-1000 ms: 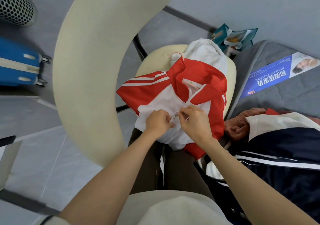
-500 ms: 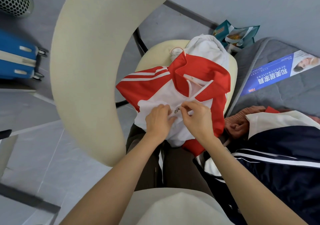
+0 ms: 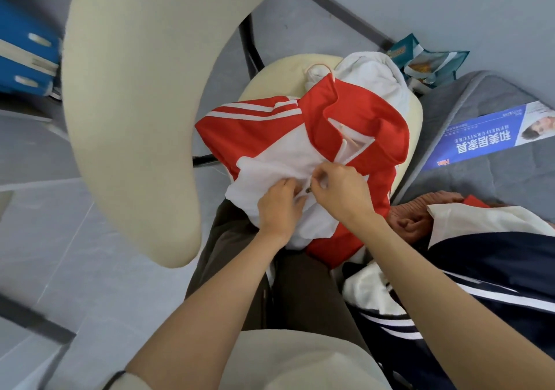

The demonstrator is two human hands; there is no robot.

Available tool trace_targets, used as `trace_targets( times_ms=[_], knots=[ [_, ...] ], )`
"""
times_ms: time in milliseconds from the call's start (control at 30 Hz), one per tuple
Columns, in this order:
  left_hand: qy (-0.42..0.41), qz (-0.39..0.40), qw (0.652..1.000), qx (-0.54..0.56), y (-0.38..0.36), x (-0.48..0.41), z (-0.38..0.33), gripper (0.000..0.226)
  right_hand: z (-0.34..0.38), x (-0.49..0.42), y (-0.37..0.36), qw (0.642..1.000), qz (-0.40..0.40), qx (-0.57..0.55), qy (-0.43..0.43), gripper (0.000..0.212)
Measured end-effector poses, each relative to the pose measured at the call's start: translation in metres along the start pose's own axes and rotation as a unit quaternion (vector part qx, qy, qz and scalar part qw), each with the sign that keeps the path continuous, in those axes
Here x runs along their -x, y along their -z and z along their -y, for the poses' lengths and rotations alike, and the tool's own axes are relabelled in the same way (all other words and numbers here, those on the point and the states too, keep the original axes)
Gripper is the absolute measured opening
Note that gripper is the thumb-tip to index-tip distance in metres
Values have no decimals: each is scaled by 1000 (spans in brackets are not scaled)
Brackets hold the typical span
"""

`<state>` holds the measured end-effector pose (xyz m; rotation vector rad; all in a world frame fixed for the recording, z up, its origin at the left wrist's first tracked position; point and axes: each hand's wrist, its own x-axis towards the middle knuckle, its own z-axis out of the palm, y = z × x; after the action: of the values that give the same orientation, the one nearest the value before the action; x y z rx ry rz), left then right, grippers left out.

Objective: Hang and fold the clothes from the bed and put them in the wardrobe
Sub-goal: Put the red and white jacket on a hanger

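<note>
Both grips pinch the red-and-white jacket [image 3: 300, 149] on the chair seat [image 3: 270, 71]: left hand [image 3: 277, 206] bunches white fabric, right hand [image 3: 342, 188] nips the zipper pull [image 3: 308, 190].

Red-and-white striped zip jacket [image 3: 300, 137]: on the cream padded chair seat [image 3: 270, 71], in front of the person's lap. White crumpled garment [image 3: 369, 74]: behind the jacket, on the same seat. Cream curved chair backrest [image 3: 132, 104]: left of the seat. Left hand [image 3: 279, 206] and right hand [image 3: 342, 191]: side by side on the jacket's near front, at the zip. Grey mattress [image 3: 495, 173]: right of the chair. Blue printed leaflet [image 3: 492, 134]: on the mattress. Navy-and-white striped jacket [image 3: 495, 269]: on the mattress's near end, right of the lap. Teal snack packets [image 3: 429, 62]: behind the mattress, against the wall. Blue hard-shell suitcase [image 3: 24, 56]: far left, on the floor.
</note>
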<state>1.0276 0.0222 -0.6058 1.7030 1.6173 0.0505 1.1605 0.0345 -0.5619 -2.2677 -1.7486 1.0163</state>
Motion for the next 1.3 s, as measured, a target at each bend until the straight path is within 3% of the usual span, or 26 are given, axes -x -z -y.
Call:
trace_targets(
  times_ms=[133, 233, 467, 667, 833, 1000, 1067, 1200, 1300],
  knots=[
    [5, -14, 997, 69, -9, 9, 5, 13, -6, 12, -10, 996, -11, 45, 70, 13],
    [30, -29, 992, 119, -9, 17, 12, 18, -9, 21, -15, 994, -16, 4, 107, 10],
    [41, -29, 988, 148, 2, 30, 29, 18, 0, 48, -30, 978, -128, -109, 122, 5],
    [41, 8, 988, 150, 8, 49, 45, 17, 15, 59, -47, 959, -192, -200, 54, 8],
    [40, 38, 994, 99, 11, 59, 68, 17, 4, 30, -12, 926, -272, -259, -24, 14],
    [67, 45, 996, 41, 15, 63, 84, 17, 14, 15, 11, 961, -152, -230, 30, 13],
    [52, 46, 997, 46, 17, 59, 77, 14, 17, 11, 14, 962, -164, -216, 26, 11],
    [30, 41, 996, 70, 19, 40, 50, 11, 11, -7, 20, 966, -166, -190, -51, 11],
    [31, 46, 997, 60, 17, 26, 41, 10, 0, -23, 16, 983, -101, -119, -99, 25]
  ],
)
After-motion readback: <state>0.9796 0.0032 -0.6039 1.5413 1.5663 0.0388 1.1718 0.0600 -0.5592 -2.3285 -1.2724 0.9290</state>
